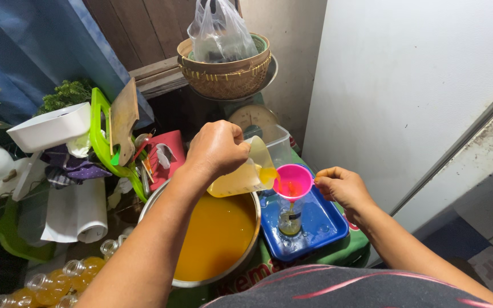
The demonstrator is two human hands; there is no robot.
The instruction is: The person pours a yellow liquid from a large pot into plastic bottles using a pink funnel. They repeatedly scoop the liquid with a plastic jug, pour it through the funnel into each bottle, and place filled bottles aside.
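Orange liquid [275,178] runs from the tilted clear plastic jug [245,171] in your left hand [215,149], whose fingers are wrapped tight round the jug near its handle. The stream drops into a pink funnel [293,181] seated in the neck of a small clear bottle [290,217], which already holds a little yellow liquid at the bottom. Your right hand [340,185] pinches the funnel's rim between thumb and curled fingers.

The bottle stands upright in a blue plastic tray [326,225], wet with drops, on a green printed cloth [349,251] that covers the worktop. Just beside the tray, to its left, sits a wide metal pot [246,259] filled with more of the same orange liquid; the jug hangs over its far rim. Below the pot's left side lie filled clear bottles [58,282] with orange contents, on their sides.

Behind the pot you have a crowded corner: a red holder [166,157] with utensils, a green plastic rack [105,142] with a wooden board [124,117] leaning in it, a white tray [49,126], and a roll of white paper [84,214]. Further back a woven basket [226,74] holding a clear plastic bag [219,31] rests on a scale [253,117]. A blue curtain [35,51] hangs on the left, brown wooden planks [144,25] stand at the rear, and a large white panel [417,85] fills the right side above a tiled floor [492,239].
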